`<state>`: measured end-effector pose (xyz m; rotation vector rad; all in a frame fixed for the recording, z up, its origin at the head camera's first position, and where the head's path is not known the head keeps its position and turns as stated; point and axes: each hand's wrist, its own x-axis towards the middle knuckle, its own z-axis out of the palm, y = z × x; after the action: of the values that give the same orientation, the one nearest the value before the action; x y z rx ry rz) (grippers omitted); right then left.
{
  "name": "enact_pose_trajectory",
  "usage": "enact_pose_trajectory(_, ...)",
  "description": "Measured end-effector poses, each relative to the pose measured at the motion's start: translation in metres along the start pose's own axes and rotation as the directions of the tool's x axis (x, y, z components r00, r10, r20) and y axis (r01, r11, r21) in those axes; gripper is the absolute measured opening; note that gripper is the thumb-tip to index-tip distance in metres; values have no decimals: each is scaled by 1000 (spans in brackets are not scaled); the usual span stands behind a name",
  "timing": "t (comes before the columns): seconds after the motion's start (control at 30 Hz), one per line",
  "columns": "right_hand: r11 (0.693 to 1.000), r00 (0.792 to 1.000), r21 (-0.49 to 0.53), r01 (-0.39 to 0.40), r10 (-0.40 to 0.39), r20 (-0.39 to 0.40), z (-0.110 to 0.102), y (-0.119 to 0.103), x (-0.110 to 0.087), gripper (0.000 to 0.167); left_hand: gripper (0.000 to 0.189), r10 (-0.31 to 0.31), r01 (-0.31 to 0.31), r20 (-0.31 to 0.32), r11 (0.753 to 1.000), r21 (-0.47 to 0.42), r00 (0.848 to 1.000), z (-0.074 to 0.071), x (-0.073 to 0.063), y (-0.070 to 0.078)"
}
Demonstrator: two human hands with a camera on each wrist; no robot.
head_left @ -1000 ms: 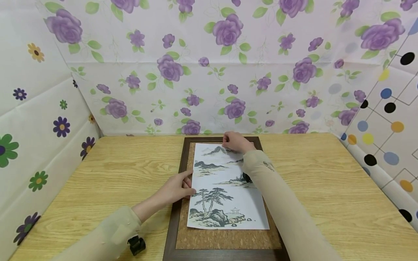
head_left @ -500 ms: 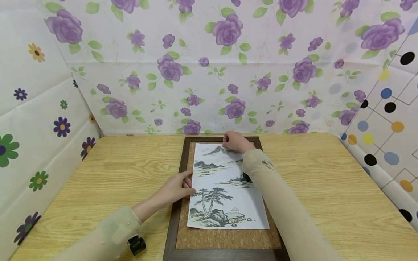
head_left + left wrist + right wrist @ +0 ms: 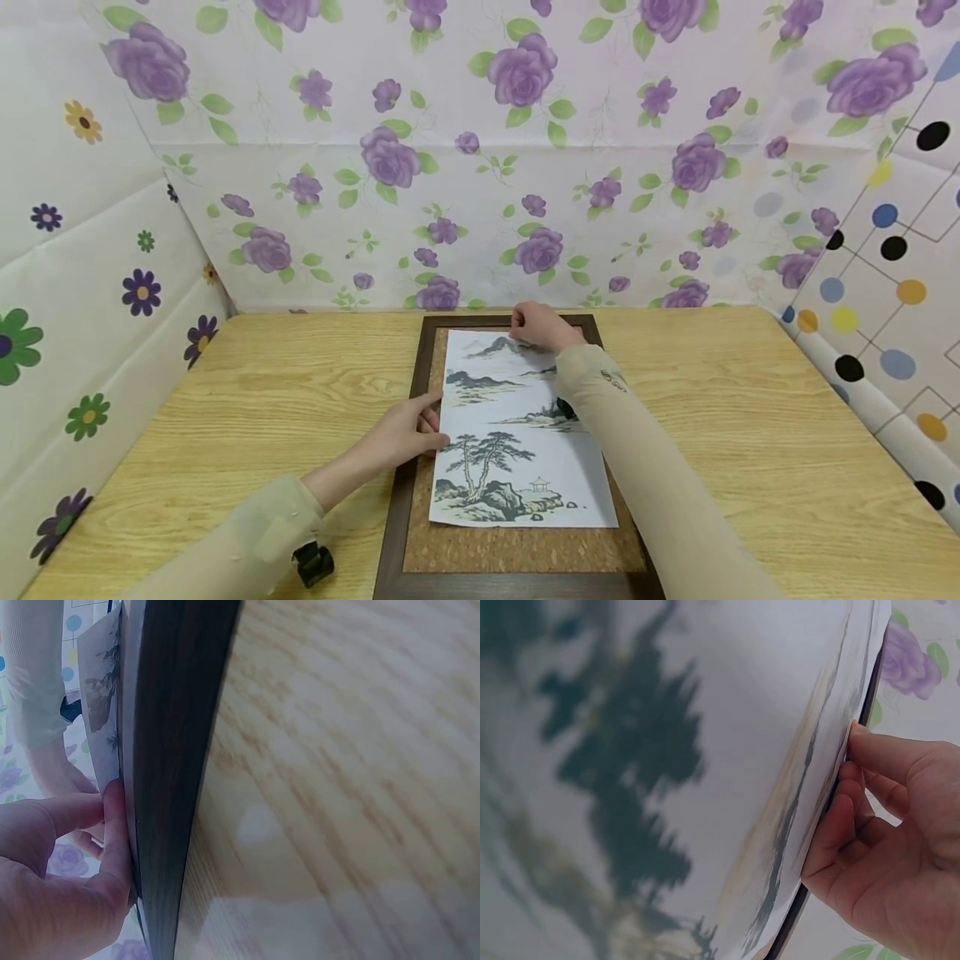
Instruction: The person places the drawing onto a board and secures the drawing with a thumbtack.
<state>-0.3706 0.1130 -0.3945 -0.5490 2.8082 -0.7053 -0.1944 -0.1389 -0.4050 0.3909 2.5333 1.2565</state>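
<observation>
A white sheet printed with an ink landscape [image 3: 525,467] lies over a dark-framed cork board [image 3: 525,552]. My left hand [image 3: 401,429] is at the sheet's left edge, the thumb on top. In the left wrist view, the left hand's [image 3: 67,877] thumb and forefinger pinch the sheet [image 3: 105,697] just above the frame. At the top edge, my right hand [image 3: 546,325] has curled fingers. In the right wrist view, the right hand [image 3: 900,817] pinches the far edge of the sheet [image 3: 735,750]; whether anything small is between its fingertips is hidden.
The wooden table [image 3: 300,375] extends on both sides of the dark frame [image 3: 397,517]. A purple-flowered cloth [image 3: 450,167] hangs behind, with patterned cloths at left and right. A black wrist device [image 3: 313,564] sits by the left sleeve.
</observation>
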Motion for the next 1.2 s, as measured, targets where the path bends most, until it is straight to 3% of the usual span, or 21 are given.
enact_pose_trajectory(0.5, 1000, 1000, 12, 0, 0, -28, 5, 6, 1, 10, 74, 19, -18, -3, 999, 32, 1000, 3, 7, -4)
enact_pose_trajectory(0.93, 998, 998, -1, 61, -61, -33, 5, 11, 5, 7, 74, 16, -16, -2, 999, 34, 1000, 2, 9, -3)
enact_pose_trajectory(1.03, 996, 996, -14, 85, -86, -26, 4, 10, 5, 8, 75, 19, -19, 16, 1000, 9, 1000, -1, 10, -3)
enact_pose_trajectory(1.2, 996, 996, 24, 85, -85, -1, 2, 9, -2, 11, 77, 18, -14, 98, 999, -45, 995, -8, 8, -4)
